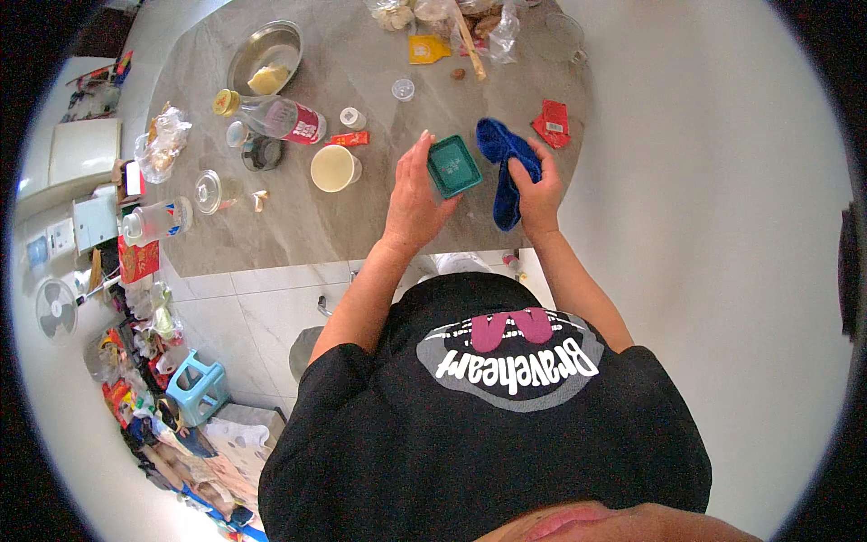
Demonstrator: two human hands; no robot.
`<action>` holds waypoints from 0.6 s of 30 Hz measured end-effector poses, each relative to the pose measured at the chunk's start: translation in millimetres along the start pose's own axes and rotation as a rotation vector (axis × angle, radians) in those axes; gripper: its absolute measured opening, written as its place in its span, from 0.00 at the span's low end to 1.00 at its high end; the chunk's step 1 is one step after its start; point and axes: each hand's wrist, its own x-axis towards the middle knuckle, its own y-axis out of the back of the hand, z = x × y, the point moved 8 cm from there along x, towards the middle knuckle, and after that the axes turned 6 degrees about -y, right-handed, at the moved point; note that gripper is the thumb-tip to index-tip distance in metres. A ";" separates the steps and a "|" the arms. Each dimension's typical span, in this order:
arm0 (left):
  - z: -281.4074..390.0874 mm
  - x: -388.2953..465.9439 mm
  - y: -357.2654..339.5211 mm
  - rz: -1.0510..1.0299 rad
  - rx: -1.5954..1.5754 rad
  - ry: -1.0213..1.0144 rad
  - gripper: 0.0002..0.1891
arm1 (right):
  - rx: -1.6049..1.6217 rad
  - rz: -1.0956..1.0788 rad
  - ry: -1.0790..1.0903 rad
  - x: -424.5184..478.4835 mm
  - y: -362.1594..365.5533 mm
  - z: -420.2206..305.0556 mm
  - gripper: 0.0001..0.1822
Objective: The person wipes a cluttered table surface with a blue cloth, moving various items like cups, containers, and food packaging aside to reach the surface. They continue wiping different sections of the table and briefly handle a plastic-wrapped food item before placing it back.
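Observation:
My left hand (414, 196) grips a small square green box (454, 166) from its left side, fingers along the edge and thumb at its lower corner. The box's top faces up and bears some small writing; whether its base touches the table cannot be seen. In my right hand (540, 195) is a folded dark blue cloth (506, 196), pinched at its middle between thumb and fingers. One end of the cloth lies towards the box and the other hangs down towards the table's near edge. A narrow gap separates cloth and box.
The grey stone-patterned table (271, 234) carries a paper cup (333, 169), a plastic bottle (281, 120) lying tilted, a glass jar (263, 153) and a steel bowl (294, 57). Red packets (552, 124) lie right of the cloth. A glass mug (559, 37) stands farther back.

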 end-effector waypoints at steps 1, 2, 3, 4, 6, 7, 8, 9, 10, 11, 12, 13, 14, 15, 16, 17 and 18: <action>1.1 -5.2 -4.5 0.015 0.005 -0.003 0.59 | 0.043 -0.003 0.063 -1.8 5.0 -13.7 0.29; -1.7 -8.9 -7.8 0.037 -0.070 0.014 0.59 | 0.044 -0.023 0.132 -6.6 6.9 -29.8 0.29; -6.7 -8.8 -11.7 0.059 -0.147 0.025 0.60 | 0.044 -0.040 0.206 -12.5 4.8 -53.3 0.29; -9.8 -7.3 -12.3 0.083 -0.220 0.036 0.61 | 0.047 -0.059 0.282 -18.1 0.3 -73.8 0.29; -13.7 -6.6 -15.8 0.053 -0.239 0.093 0.62 | -0.243 -0.162 0.578 -26.4 -23.4 -104.8 0.28; -16.2 -6.4 -16.4 0.038 -0.245 0.121 0.62 | -0.431 -0.245 0.755 -32.6 -40.3 -115.3 0.27; -20.7 -7.0 -18.6 0.006 -0.244 0.144 0.63 | -0.535 -0.254 0.772 -36.5 -49.2 -116.0 0.25; -20.6 -5.5 -17.7 0.012 -0.264 0.161 0.62 | -0.635 -0.264 0.789 -40.6 -59.8 -114.0 0.23; -19.2 -3.6 -17.3 0.018 -0.285 0.178 0.61 | -0.736 -0.272 0.805 -43.2 -66.5 -112.0 0.20; -19.2 -1.7 -17.5 0.024 -0.305 0.195 0.60 | -0.775 -0.303 0.804 -43.7 -68.2 -111.4 0.18; -17.8 1.9 -15.6 0.046 -0.250 0.151 0.61 | -0.814 -0.330 0.799 -43.9 -68.6 -111.2 0.15; -22.1 0.1 -18.6 0.013 -0.292 0.204 0.62 | -0.852 -0.358 0.793 -44.4 -68.5 -110.6 0.12; -26.0 -2.3 -21.4 -0.020 -0.333 0.257 0.63 | -0.843 -0.407 0.748 -47.2 -66.7 -108.1 0.11; -28.1 -3.2 -24.4 -0.049 -0.376 0.311 0.64 | -0.835 -0.459 0.706 -51.9 -63.5 -103.8 0.10; -31.4 -3.3 -26.6 -0.045 -0.360 0.273 0.65 | -0.826 -0.511 0.664 -54.1 -61.0 -99.5 0.09; -31.0 -1.8 -26.7 -0.038 -0.334 0.231 0.65 | -0.804 -0.487 0.658 -52.2 -55.8 -101.0 0.09; -26.7 -0.7 -26.1 -0.037 -0.311 0.190 0.65 | -0.783 -0.463 0.644 -51.5 -50.1 -100.2 0.09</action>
